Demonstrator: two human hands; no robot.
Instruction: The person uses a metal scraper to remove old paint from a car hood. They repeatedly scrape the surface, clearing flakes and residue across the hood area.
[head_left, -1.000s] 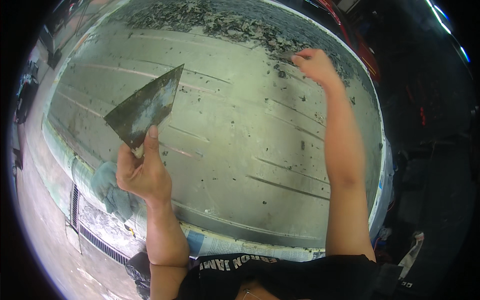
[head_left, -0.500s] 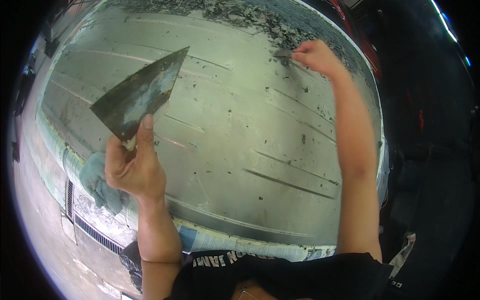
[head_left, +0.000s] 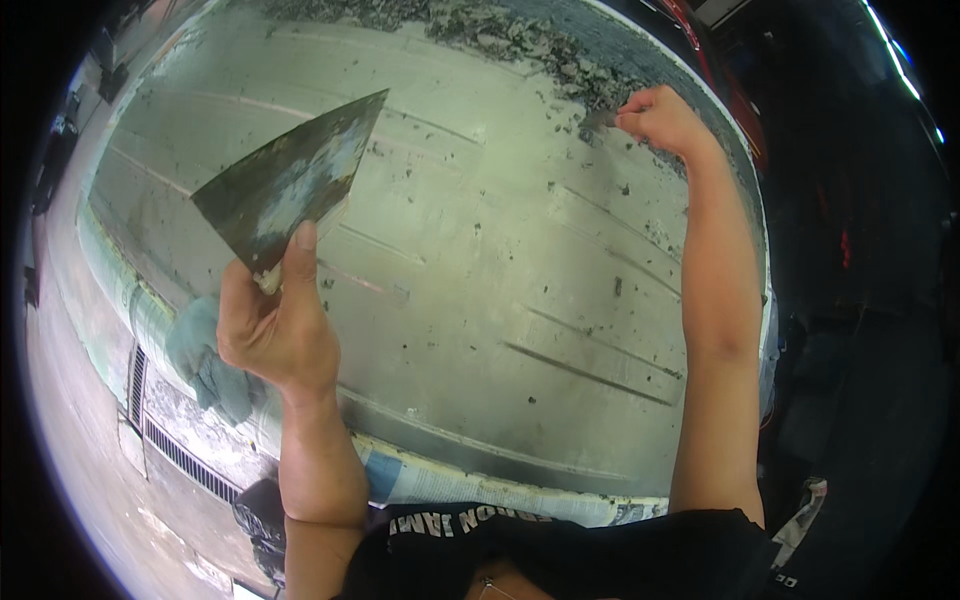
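Note:
My left hand [head_left: 280, 330] is closed on a wide putty knife [head_left: 285, 180], its broad smeared metal blade raised above the surface and angled up to the right. Thumb and fingers pinch it near the narrow end, where a bit of pale handle shows. Far to the right, my right hand [head_left: 662, 120] is closed on a small scraper [head_left: 600, 120]. Its blade sits low at the edge of a band of loose dark flakes [head_left: 530, 42]; its handle is mostly hidden in my fingers. Under both hands spreads a pale, ribbed metal panel [head_left: 450, 250], like a vehicle roof, dotted with crumbs.
A grey-green rag [head_left: 212, 365] hangs over the left edge. Masking paper [head_left: 450, 482] runs along the near edge. Below left are a black plastic bag [head_left: 262, 525] and a floor drain grate [head_left: 190, 460]. Dark coating [head_left: 610, 45] covers the far right edge.
My right hand has shifted slightly right and nearer with the small scraper. The putty knife in my left hand has hardly moved; the whole view has shifted a little.

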